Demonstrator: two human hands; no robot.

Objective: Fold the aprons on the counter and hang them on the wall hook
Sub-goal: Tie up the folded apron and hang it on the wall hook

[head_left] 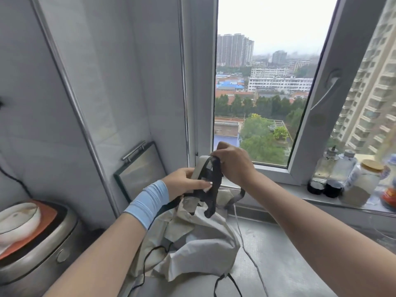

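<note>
- Apron (192, 249) — pale grey, creased, not yet folded — is hanging in a bunch straight down from both grips. Its long axis is running top to bottom, and its lower folds seem to be slumping onto the counter (278, 254) beneath.
- Right hand (233, 166) is sitting highest, fingers curling tight round the top of the dark straps (214, 185). It is probably the nearer one to the loop a hook would take.
- Left hand (184, 183), just below and beside it, is pinching pale cloth and strap between thumb and fingers.
- Between the two hands the dark straps are looping, then dangling under them.
- Thin cords (246, 249) are trailing down from the grip across the counter — the wall hook isn't showing.
</note>
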